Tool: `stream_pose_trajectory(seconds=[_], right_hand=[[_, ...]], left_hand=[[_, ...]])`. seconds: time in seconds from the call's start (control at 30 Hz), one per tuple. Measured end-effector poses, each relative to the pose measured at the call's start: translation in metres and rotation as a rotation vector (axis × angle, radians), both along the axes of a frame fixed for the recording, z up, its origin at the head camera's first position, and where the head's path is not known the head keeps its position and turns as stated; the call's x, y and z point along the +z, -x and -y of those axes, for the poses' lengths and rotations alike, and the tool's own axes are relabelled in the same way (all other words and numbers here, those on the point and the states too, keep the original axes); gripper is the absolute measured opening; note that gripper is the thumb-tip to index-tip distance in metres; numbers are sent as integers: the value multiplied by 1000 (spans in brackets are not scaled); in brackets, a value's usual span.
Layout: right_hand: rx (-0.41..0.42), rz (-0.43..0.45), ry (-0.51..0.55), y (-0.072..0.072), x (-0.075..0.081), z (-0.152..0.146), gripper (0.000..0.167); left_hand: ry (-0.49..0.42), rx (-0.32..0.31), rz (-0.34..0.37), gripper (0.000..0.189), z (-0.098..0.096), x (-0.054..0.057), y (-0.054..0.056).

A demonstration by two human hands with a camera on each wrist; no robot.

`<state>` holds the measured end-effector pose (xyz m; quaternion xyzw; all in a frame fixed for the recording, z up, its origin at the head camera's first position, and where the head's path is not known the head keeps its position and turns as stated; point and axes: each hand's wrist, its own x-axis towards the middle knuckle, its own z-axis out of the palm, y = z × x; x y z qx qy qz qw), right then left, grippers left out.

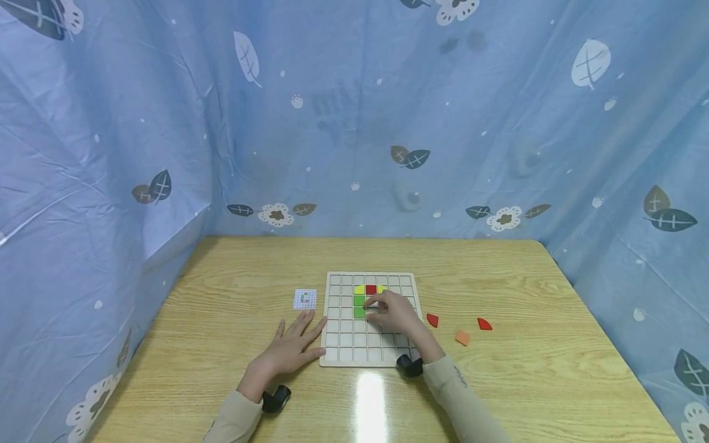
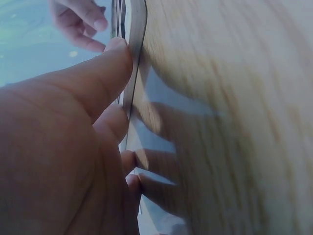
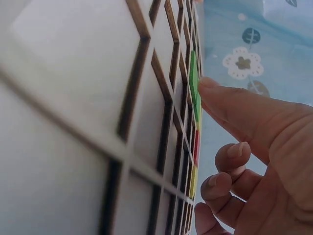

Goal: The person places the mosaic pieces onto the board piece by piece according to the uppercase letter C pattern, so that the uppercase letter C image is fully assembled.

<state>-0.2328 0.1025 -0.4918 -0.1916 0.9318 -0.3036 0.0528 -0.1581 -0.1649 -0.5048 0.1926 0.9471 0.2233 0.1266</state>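
Note:
A white grid board lies on the table. Its upper cells hold a red square tile, yellow quarter-round tiles on both sides of it, and a green square tile below the left one. Over the board, my right hand pinches a second green square tile at its cell, thumb and index finger at the tile's right side. In the right wrist view a fingertip meets the green tile, while the other fingers curl loosely. My left hand rests spread, fingertips at the board's left edge.
A small printed pattern card lies left of the board. To the right are a red quarter-round tile, another red quarter-round tile and an orange tile. A blue patterned curtain surrounds the wooden table.

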Motion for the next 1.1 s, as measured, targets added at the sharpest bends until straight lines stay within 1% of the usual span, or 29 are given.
stream_pose_trajectory(seconds=[0.2,0.4,0.73,0.97,1.1], right_hand=[[-2,-19,35,-1,-1,-11,18],[-37,-18,60,-3,2,-21,17],[-89,-16,76,-12,5,-42,19],[-105,-20,82,-16,6,-55,19],[-107,-40,68,-17,3,-65,19]], left_hand=[[-3,-1,-7,64,1,0,0],[-6,-1,-14,64,1,0,1],[-10,-6,-8,64,1,-2,1],[-10,-11,-9,64,0,-1,0],[-16,-11,-5,64,-1,0,0]])
